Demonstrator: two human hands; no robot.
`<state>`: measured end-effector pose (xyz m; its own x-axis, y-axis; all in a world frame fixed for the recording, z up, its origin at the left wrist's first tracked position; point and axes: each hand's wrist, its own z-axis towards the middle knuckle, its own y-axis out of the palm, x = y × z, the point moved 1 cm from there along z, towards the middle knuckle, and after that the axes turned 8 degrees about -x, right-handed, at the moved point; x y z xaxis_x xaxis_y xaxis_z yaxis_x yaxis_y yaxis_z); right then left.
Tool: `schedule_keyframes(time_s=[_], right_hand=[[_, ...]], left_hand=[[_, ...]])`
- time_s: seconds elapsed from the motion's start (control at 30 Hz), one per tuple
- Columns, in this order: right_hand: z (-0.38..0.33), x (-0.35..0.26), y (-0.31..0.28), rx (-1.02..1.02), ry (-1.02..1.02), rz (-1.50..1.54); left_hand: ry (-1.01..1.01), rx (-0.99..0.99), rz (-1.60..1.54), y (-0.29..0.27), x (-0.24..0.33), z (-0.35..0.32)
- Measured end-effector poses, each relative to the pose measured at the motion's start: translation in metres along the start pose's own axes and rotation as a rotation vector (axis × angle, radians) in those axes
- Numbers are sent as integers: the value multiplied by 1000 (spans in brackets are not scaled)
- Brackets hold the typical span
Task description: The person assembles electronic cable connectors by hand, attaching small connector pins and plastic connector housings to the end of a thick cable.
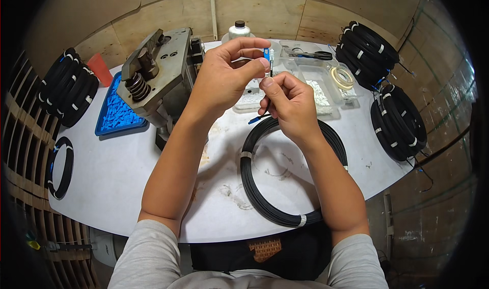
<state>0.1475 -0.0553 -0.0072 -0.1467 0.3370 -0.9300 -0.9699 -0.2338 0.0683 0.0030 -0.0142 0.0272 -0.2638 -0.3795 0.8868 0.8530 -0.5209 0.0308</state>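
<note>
My left hand (226,72) is raised over the middle of the table, thumb and forefinger pinched on a small blue plastic connector piece (266,53). Just below and to its right, my right hand (290,98) grips the end of a thin black cable (271,68) between thumb and fingers. A small whitish tip shows beside the blue piece; whether the two touch, I cannot tell. Another cable end with a dark blue connector (254,120) hangs under my right hand. Beneath my right forearm lies a large coil of black cable (248,182), bound with white bands.
A metal press with a spring (168,60) stands left of my hands, beside a blue tray (122,131) of small blue parts. Clear plastic boxes (333,111) and a tape roll (342,78) sit behind. Black cable coils (400,121) line both sides; a white bottle (239,31) stands at the back.
</note>
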Motion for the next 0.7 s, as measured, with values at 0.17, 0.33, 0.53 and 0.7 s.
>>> schedule_keyframes(time_s=[0.17,0.33,0.53,0.7], right_hand=[[0,-2,-2,13,19,9],[1,0,-2,5,16,38],[0,0,0,3,14,62],[0,-1,-1,2,21,67]], left_hand=[[-7,-10,-54,1,-2,1],[12,-2,-59,2,-1,1],[-27,-13,-114,0,-4,1],[-33,-18,-106,-2,-6,2]])
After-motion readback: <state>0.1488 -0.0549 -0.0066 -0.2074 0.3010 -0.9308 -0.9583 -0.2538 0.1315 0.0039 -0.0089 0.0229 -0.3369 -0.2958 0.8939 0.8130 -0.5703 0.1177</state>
